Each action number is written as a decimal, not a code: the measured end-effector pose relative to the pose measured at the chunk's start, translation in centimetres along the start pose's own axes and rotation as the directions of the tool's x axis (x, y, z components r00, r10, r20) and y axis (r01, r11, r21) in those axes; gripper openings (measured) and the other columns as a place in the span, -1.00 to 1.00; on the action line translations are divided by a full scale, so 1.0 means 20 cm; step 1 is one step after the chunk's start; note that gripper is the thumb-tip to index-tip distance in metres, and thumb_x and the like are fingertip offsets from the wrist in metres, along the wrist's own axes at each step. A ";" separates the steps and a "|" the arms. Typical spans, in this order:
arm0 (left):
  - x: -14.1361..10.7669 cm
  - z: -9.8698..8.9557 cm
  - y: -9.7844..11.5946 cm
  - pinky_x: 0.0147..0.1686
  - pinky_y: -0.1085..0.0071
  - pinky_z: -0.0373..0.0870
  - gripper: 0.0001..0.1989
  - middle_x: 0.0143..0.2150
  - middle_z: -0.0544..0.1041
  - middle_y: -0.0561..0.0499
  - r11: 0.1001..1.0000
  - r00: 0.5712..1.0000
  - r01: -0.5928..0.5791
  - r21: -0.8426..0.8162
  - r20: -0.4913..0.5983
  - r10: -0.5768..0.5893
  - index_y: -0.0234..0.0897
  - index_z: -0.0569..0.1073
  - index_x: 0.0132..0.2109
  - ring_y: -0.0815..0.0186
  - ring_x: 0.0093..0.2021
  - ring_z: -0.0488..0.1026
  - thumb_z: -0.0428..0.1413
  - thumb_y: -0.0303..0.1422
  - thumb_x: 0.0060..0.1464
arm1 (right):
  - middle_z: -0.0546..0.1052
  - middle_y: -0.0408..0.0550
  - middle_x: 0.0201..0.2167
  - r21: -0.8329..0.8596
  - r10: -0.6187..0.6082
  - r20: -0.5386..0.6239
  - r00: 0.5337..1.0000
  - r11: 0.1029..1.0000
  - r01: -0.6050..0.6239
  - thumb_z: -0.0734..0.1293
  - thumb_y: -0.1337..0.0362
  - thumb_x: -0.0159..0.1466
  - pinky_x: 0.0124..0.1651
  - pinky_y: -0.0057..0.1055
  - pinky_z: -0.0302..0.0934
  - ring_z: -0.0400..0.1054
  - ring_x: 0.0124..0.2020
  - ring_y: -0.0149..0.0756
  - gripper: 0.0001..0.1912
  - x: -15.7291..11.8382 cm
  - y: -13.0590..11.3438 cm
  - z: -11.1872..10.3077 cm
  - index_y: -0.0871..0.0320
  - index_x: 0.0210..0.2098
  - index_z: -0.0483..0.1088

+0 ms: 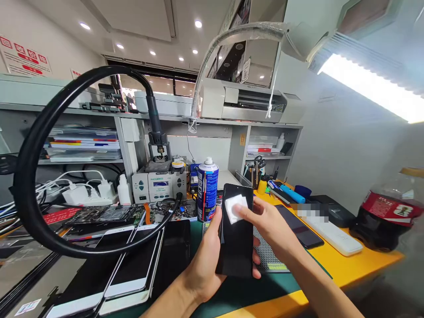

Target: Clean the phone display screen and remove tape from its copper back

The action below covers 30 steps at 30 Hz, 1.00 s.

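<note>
Two bare hands meet at a black phone (236,254) held up over the tabletop (374,261), near its front edge. The left hand (206,258) is closed around the phone: its thumb lies along the left side, its palm is hidden behind, and only some fingertips show past the right side. The right hand (263,216) pinches a small white cloth (234,201) against the upper part of the screen; its thumb covers some of the cloth, and how its other fingers sit cannot be told.

Below the phone, a green mat (281,286) runs toward the front edge, and a grey mesh pad (268,252) on it is largely covered by the phone and hands. Behind, a blue spray can (207,190) stands upright, its lower right side blocked by the phone. Toward the right edge, a second phone (300,227) lies flat beside a long white case (338,236), partly masked by a blurred patch. A cola bottle (387,216) stands near the right edge, its label hard to read. Toward the front left corner, white-framed panels (130,267) overlap, crossed by a thick black hose (24,176) and cut off below.
</note>
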<state>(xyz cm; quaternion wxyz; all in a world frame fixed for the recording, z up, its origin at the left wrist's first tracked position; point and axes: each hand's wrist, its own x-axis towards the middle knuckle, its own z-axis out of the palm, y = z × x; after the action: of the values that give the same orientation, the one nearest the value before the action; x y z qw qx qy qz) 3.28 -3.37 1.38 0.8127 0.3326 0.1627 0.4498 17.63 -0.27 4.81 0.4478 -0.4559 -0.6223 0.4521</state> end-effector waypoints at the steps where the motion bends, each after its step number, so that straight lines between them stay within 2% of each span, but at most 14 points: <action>1: 0.00 0.00 0.00 -0.41 0.29 0.48 -0.28 -0.29 0.55 -0.16 1.000 1.000 0.008 0.016 -0.009 -0.007 -0.41 0.57 -0.13 0.22 -0.43 0.50 -0.20 0.14 0.22 | 0.54 -0.11 -0.33 -0.005 -0.023 -0.043 0.999 1.000 0.023 0.39 -0.06 0.21 -0.57 -0.48 0.22 0.35 -0.58 -0.41 -0.58 0.03 -0.02 -0.01 0.16 -0.17 0.44; 3: 0.00 -0.01 0.00 -0.44 0.28 0.49 -0.24 -0.32 0.53 -0.15 1.000 0.999 0.017 0.019 -0.030 -0.016 -0.44 0.58 -0.18 0.22 -0.44 0.48 -0.20 0.18 0.19 | 0.56 -0.07 -0.22 -0.015 -0.051 -0.093 0.994 0.999 0.050 0.38 -0.06 0.22 -0.42 -0.48 0.28 0.45 -0.38 -0.33 -0.58 0.06 -0.05 -0.01 0.15 -0.13 0.44; 4: 0.00 -0.01 0.00 -0.45 0.28 0.49 -0.24 -0.33 0.53 -0.15 1.000 0.999 0.016 0.007 -0.034 -0.016 -0.43 0.57 -0.16 0.22 -0.44 0.48 -0.20 0.18 0.19 | 0.57 -0.06 -0.20 -0.019 -0.049 -0.086 0.995 0.999 0.047 0.39 -0.05 0.21 -0.42 -0.47 0.28 0.45 -0.36 -0.31 -0.58 0.05 -0.05 0.00 0.14 -0.11 0.44; 7: 0.00 -0.02 0.02 -0.45 0.30 0.48 -0.34 -0.36 0.56 -0.12 0.999 0.999 0.001 -0.045 -0.043 -0.003 -0.36 0.54 -0.03 0.22 -0.45 0.50 -0.15 0.11 0.22 | 0.59 -0.06 -0.29 -0.030 -0.011 0.016 1.000 0.999 0.012 0.49 0.06 0.11 -0.51 -0.45 0.28 0.44 -0.47 -0.29 -0.57 -0.02 0.01 0.06 0.15 -0.11 0.44; 10: 0.00 -0.02 0.03 -0.38 0.35 0.47 -0.44 -0.37 0.59 -0.10 0.998 0.999 -0.023 -0.060 -0.049 0.020 -0.33 0.53 0.00 0.23 -0.41 0.54 -0.10 0.03 0.26 | 0.59 -0.09 -0.26 0.005 -0.028 0.110 0.993 1.000 0.028 0.58 0.25 -0.03 -0.43 -0.48 0.34 0.47 -0.35 -0.26 -0.44 -0.10 0.10 0.11 0.13 -0.05 0.43; 12: 0.01 -0.02 0.02 -0.35 0.34 0.47 -0.44 -0.36 0.60 -0.11 0.998 0.999 -0.008 -0.064 -0.034 0.006 -0.33 0.53 -0.01 0.20 -0.37 0.56 -0.10 0.03 0.26 | 0.58 -0.11 -0.33 0.026 0.009 0.116 0.993 1.000 -0.012 0.57 0.20 0.00 -0.59 -0.53 0.26 0.42 -0.50 -0.35 -0.47 -0.11 0.13 0.11 0.13 -0.07 0.42; 15: 0.02 -0.02 0.01 -0.37 0.29 0.48 -0.38 -0.32 0.61 -0.17 0.998 1.000 0.030 -0.062 -0.005 -0.031 -0.35 0.53 0.00 0.13 -0.33 0.57 -0.14 0.08 0.24 | 0.53 -0.17 -0.51 0.039 0.064 0.037 0.997 0.997 -0.066 0.48 0.02 0.13 -0.79 -0.57 0.05 0.21 -0.76 -0.49 -0.62 -0.06 0.10 0.09 0.14 -0.21 0.42; 18: 0.02 -0.02 0.00 -0.41 0.28 0.47 -0.35 -0.26 0.61 -0.22 0.997 0.999 0.038 -0.063 0.023 -0.036 -0.38 0.51 0.02 0.08 -0.29 0.58 -0.16 0.09 0.24 | 0.43 -0.22 -0.66 0.082 0.057 -0.023 0.998 0.995 -0.055 0.39 -0.09 0.19 -0.83 -0.57 0.00 0.14 -0.83 -0.49 -0.61 -0.01 0.02 0.07 0.13 -0.32 0.39; 21: 0.02 -0.01 0.01 -0.35 0.25 0.47 -0.35 -0.25 0.62 -0.22 0.995 0.998 0.052 -0.082 0.038 -0.049 -0.37 0.51 0.02 0.08 -0.27 0.58 -0.16 0.09 0.24 | 0.35 -0.25 -0.73 0.136 0.058 0.010 0.998 0.989 -0.058 0.37 -0.07 0.21 -0.85 -0.56 -0.04 0.09 -0.84 -0.49 -0.63 0.01 -0.01 0.07 0.13 -0.38 0.36; 25: 0.01 -0.02 0.03 -0.24 0.21 0.46 -0.36 -0.27 0.62 -0.18 0.989 0.996 0.082 -0.120 0.056 -0.075 -0.36 0.51 0.03 0.09 -0.28 0.58 -0.17 0.08 0.25 | 0.41 -0.27 -0.62 0.184 0.051 0.097 0.994 0.981 -0.069 0.44 0.10 0.16 -0.82 -0.55 0.04 0.11 -0.81 -0.50 -0.73 -0.03 0.01 0.08 0.10 -0.27 0.35; 28: 0.01 -0.04 0.05 -0.20 0.22 0.45 -0.40 -0.27 0.63 -0.18 0.986 0.996 0.079 -0.150 0.063 -0.070 -0.37 0.51 0.03 0.09 -0.28 0.58 -0.13 0.04 0.25 | 0.47 -0.26 -0.50 0.175 0.056 0.132 0.990 0.981 -0.079 0.50 0.20 0.08 -0.79 -0.60 0.03 0.24 -0.70 -0.47 -0.55 -0.06 0.03 0.10 0.06 -0.08 0.33; 30: 0.01 -0.04 0.06 -0.19 0.23 0.44 -0.44 -0.27 0.63 -0.18 0.985 0.997 0.055 -0.165 0.062 -0.045 -0.37 0.50 0.05 0.10 -0.28 0.58 -0.10 -0.01 0.26 | 0.49 -0.23 -0.43 0.174 0.061 0.140 0.988 0.981 -0.086 0.54 0.22 0.03 -0.75 -0.63 0.04 0.33 -0.60 -0.42 -0.44 -0.07 0.04 0.11 0.07 -0.03 0.32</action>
<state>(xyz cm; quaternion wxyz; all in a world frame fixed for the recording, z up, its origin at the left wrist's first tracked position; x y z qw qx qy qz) 2.12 -2.39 1.58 0.8531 0.2723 0.1093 0.4313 15.83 -1.86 3.36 0.4271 -0.4050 -0.5904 0.5523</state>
